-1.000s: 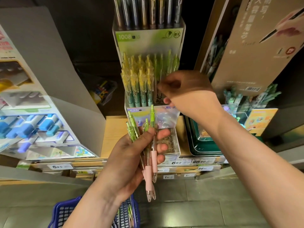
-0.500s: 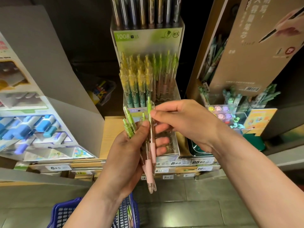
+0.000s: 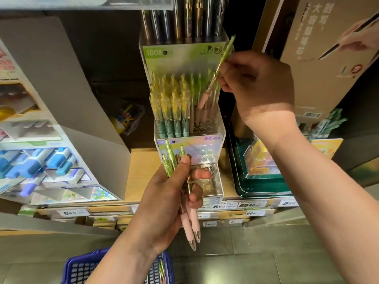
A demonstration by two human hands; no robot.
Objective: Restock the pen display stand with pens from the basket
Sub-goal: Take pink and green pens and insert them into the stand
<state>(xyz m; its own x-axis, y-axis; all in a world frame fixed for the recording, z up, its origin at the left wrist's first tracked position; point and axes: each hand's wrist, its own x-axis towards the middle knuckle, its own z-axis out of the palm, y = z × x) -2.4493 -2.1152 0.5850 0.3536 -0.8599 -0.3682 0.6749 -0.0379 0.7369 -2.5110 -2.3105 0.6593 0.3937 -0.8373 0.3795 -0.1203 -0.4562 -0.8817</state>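
Note:
A clear tiered pen display stand (image 3: 219,128) stands on the shelf, its middle tier filled with yellow-capped pens on the left and green-and-pink pens on the right. My right hand (image 3: 258,85) pinches one green pen with a pink grip (image 3: 217,74), tilted, its tip down among the pens at the tier's right side. My left hand (image 3: 164,203) grips a small bunch of the same pens (image 3: 189,218) in front of the stand's bottom tier. The blue basket (image 3: 82,267) sits low at the bottom edge, with a few pens visible inside.
A cardboard display of blue correction tapes (image 3: 41,160) stands at the left. A brown boxed pen display (image 3: 320,58) and a green tray (image 3: 264,187) with clear holders stand at the right. Price tags (image 3: 219,206) line the wooden shelf edge (image 3: 141,173). Dark pens fill the stand's top tier.
My right hand took one pen from the bunch in my left hand and carried it up to the right side of the middle tier. My left hand stayed put.

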